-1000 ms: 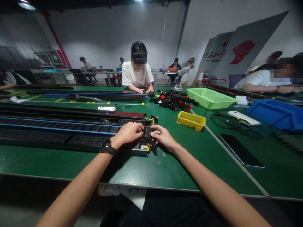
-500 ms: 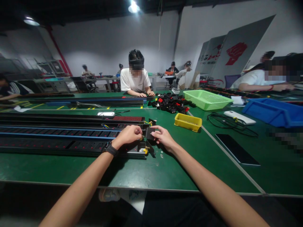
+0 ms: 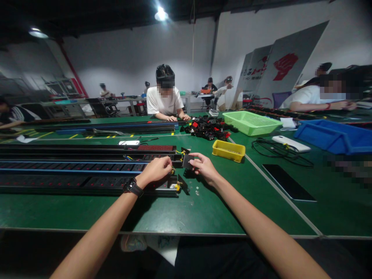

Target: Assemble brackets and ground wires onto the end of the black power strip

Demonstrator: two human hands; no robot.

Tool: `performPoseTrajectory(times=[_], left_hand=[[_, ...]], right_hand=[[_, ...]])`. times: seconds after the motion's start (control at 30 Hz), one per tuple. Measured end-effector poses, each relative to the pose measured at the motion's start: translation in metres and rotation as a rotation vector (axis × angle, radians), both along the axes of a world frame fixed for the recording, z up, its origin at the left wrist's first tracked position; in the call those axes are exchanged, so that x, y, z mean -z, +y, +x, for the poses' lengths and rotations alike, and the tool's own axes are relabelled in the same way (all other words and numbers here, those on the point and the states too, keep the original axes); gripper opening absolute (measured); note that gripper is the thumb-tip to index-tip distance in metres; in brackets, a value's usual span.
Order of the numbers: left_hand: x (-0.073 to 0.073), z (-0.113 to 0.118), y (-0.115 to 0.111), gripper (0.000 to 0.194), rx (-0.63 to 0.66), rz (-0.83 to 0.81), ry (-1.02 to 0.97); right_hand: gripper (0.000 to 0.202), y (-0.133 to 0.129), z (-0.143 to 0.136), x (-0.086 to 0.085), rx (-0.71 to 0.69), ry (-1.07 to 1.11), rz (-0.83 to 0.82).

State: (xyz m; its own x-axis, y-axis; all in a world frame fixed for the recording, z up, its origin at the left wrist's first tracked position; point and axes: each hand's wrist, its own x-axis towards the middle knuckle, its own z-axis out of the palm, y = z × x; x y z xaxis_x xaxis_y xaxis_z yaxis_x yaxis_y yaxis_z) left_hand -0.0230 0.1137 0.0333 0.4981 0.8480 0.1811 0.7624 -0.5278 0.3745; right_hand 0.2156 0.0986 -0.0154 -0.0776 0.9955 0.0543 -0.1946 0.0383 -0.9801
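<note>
Right grip pinches plate edge, apart from bin.

The table is green with yellow stripes; the strips are black, dotted red and lined blue, the wiring yellow. The plate is near-black, the watch black, the heap black flecked with red. The tray is yellow, the basket light green, the bin blue
</note>
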Motion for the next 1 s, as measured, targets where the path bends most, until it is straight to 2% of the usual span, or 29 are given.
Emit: performPoseTrajectory(times=[0.23, 0.7, 0.87, 1.0], left_hand=[[0.000, -0.008, 0.005, 0.012, 0.104, -0.125, -0.083], [-0.008, -0.019, 0.029, 0.035, 0.300, -0.421, -0.188], [-0.006, -0.018, 0.038, 0.038, 0.306, -0.415, -0.162], [-0.004, -0.017, 0.037, 0.039, 0.309, -0.368, -0.137]], right_hand=[[0.050, 0.000, 0.001, -0.001, 0.018, 0.003, -0.008], [0.050, 0.001, 0.002, -0.001, 0.027, -0.022, -0.007], [0.054, 0.001, 0.002, -0.001, 0.036, -0.027, -0.008], [0.053, 0.001, 0.001, -0.003, 0.043, -0.042, -0.006]])
